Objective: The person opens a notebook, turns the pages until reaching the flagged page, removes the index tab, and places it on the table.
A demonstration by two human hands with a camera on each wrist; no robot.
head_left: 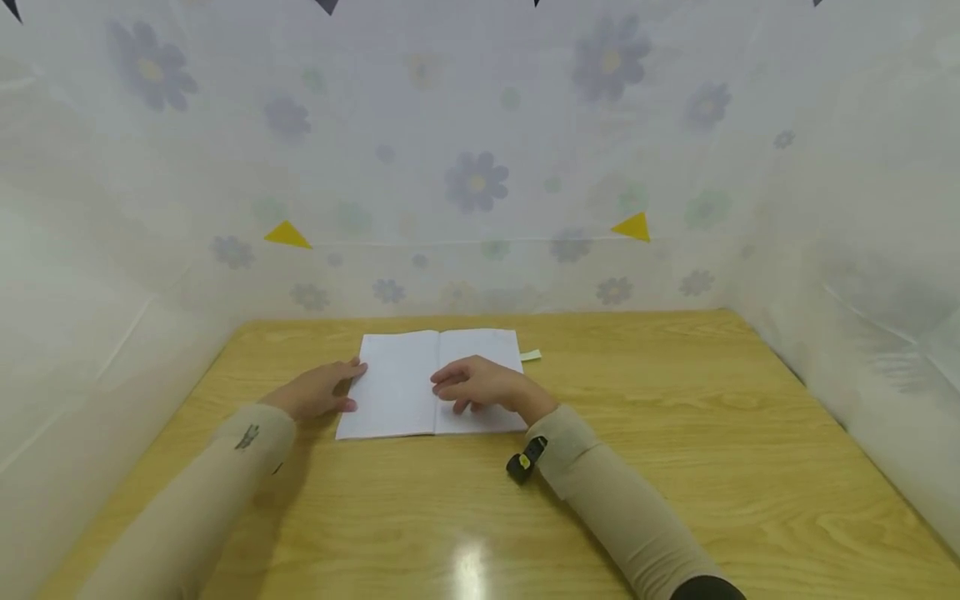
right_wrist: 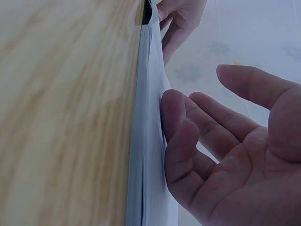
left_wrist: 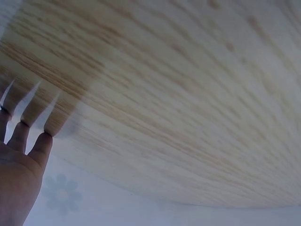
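1. Left hand is lying flat on the table at the left edge of the notebook, fingers straight and relaxed, fingertips just touching the left page. It is gripping nothing; the left wrist view is showing only fingertips on wood.
2. The notebook is lying open at the far middle of the table, spine running near to far, blank white pages up. It is looking light, thin and floppy; single sheets would likely bend and crease easily and slide on the smooth wood. Best hold, as I judge it: a page corner or the outer edge, with the other hand pinning the book.
3. Right hand is resting on the right page, fingers loosely bent, tips pressing the paper near the spine; not pinching a sheet as far as the right wrist view shows.
4. A small pale tab is sticking out beyond the far right corner.
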